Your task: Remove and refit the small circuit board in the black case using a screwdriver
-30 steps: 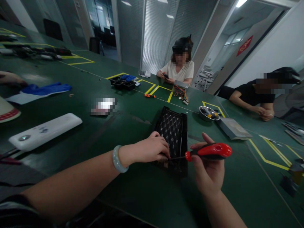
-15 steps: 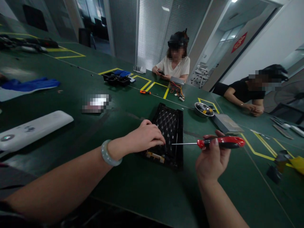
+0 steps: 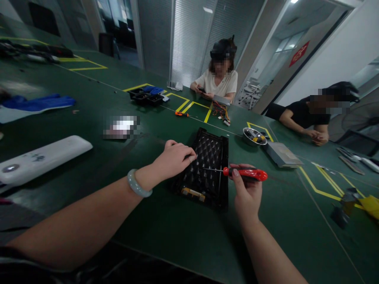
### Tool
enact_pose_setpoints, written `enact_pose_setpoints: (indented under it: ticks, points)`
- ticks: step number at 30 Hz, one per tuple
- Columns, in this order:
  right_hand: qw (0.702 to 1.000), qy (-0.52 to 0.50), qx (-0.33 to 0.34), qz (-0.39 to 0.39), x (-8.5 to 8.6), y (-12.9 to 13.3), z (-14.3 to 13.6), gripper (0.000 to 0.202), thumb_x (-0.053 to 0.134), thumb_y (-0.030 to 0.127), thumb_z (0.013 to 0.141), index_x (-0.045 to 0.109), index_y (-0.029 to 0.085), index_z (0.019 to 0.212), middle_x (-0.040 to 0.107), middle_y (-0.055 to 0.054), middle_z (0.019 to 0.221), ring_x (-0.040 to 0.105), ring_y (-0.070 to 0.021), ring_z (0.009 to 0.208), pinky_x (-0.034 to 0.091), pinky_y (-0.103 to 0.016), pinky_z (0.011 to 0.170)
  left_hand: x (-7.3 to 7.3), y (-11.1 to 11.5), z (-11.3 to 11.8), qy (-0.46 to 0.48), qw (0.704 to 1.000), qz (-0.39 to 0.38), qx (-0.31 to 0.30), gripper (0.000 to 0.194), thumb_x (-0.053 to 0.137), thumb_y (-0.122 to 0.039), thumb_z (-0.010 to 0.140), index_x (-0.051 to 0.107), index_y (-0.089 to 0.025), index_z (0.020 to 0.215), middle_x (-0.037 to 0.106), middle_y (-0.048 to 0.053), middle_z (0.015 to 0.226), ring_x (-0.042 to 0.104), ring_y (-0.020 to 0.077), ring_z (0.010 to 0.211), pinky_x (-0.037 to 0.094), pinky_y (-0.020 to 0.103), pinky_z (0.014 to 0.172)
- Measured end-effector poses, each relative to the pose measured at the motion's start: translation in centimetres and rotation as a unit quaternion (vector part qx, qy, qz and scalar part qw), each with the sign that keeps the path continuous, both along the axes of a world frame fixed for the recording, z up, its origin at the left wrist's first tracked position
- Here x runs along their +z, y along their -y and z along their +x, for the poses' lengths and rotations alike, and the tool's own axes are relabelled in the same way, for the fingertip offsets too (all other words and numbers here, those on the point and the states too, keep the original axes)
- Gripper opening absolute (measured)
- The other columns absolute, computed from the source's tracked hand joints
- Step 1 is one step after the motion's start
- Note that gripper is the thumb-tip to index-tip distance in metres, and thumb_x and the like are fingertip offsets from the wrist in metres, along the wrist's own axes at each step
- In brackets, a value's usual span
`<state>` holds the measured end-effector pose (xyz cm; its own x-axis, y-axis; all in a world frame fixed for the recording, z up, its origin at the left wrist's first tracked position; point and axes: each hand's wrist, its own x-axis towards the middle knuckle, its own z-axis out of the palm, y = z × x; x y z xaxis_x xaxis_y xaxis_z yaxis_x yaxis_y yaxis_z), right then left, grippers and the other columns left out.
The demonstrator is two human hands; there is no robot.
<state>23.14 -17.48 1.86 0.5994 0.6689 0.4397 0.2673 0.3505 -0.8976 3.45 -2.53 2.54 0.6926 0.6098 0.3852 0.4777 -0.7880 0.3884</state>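
Black panel (image 3: 209, 158), diamond-patterned face up, lies on the green table (image 3: 177, 230) just right of the frame's middle, its long side running away from the wearer. A tan strip (image 3: 193, 194) sits at its near end.

Right hand (image 3: 248, 193), right of centre: fingers wrapped around the handle of a red-and-black screwdriver (image 3: 246, 174). Shaft points left, across the panel's right edge, with its tip over the patterned face; cannot tell whether the tip touches it.

Left hand (image 3: 177, 158), near mid-frame: palm down, fingers bent, fingertips at the panel's left side. Cannot tell whether they touch the panel or pinch anything small. Pale bracelet (image 3: 139, 184) on that wrist.

Surroundings. Left of frame: long white device (image 3: 49, 158) and, above it, a blue-and-white glove (image 3: 40, 103). Left of upper centre: black tray (image 3: 146, 98) with something blue on it. Upper centre: orange-handled screwdriver (image 3: 181, 114), lying well apart from the hands; coloured wires (image 3: 221, 112) to its right. Right of centre: metal bowl (image 3: 254, 137) holding dark and yellow items, grey box (image 3: 282, 154) just beside it.

Top, right of centre: a person in a white top (image 3: 217, 83), holding a dark object. Right edge: a second person in black (image 3: 308, 114), forearms on the table, hands together.
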Motion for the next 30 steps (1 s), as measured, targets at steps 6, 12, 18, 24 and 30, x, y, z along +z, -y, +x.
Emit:
enact_pose_setpoints:
  ticks: [6,12,18,24,30]
  points:
    - [1.0,-0.005,0.011,-0.016,-0.2,-0.1,0.2,0.035,0.079,0.035,0.08,0.059,0.022,0.106,0.073,-0.006,0.102,0.07,-0.0205,0.094,0.056,-0.045,0.089,-0.2,0.0,0.0,-0.011,1.0,-0.007,-0.017,0.02,0.054,-0.033,0.098,0.072,-0.024,0.101,0.076,0.001,0.106,0.062,0.0217,0.103,0.022,0.044,0.097]
    - [0.999,-0.04,-0.018,0.017,0.0,-0.2,0.3,0.031,0.078,0.034,0.081,0.061,0.021,0.104,0.073,-0.005,0.1,0.07,-0.0176,0.085,0.057,-0.036,0.076,-0.7,-0.1,0.1,-0.031,0.998,-0.016,-0.061,0.02,0.065,-0.039,0.093,0.071,-0.025,0.106,0.075,0.002,0.109,0.061,0.0235,0.108,0.021,0.043,0.099]
    - [0.988,-0.144,-0.031,0.041,0.2,-0.8,0.8,0.033,0.08,0.035,0.078,0.062,0.019,0.099,0.075,-0.004,0.093,0.066,-0.0139,0.073,0.052,-0.032,0.07,-1.1,0.1,0.6,-0.015,0.991,-0.084,-0.103,0.037,0.07,-0.043,0.09,0.061,-0.027,0.122,0.074,0.001,0.117,0.061,0.0229,0.111,0.023,0.04,0.101]
    - [0.973,-0.223,0.001,0.065,0.1,-1.1,1.0,0.029,0.081,0.031,0.077,0.063,0.018,0.095,0.076,-0.003,0.087,0.063,-0.0109,0.069,0.046,-0.025,0.065,-0.5,0.7,0.8,0.015,0.982,-0.142,-0.122,0.024,0.064,-0.037,0.095,0.06,-0.028,0.117,0.076,-0.004,0.108,0.063,0.0194,0.106,0.024,0.037,0.101]
    - [0.972,-0.216,-0.011,0.093,0.2,-1.0,1.1,0.027,0.08,0.03,0.077,0.064,0.018,0.095,0.075,-0.002,0.086,0.064,-0.012,0.071,0.045,-0.025,0.063,-0.2,0.8,0.8,0.023,0.984,-0.155,-0.088,0.015,0.062,-0.039,0.096,0.064,-0.027,0.106,0.075,-0.005,0.102,0.062,0.0189,0.098,0.027,0.039,0.1]
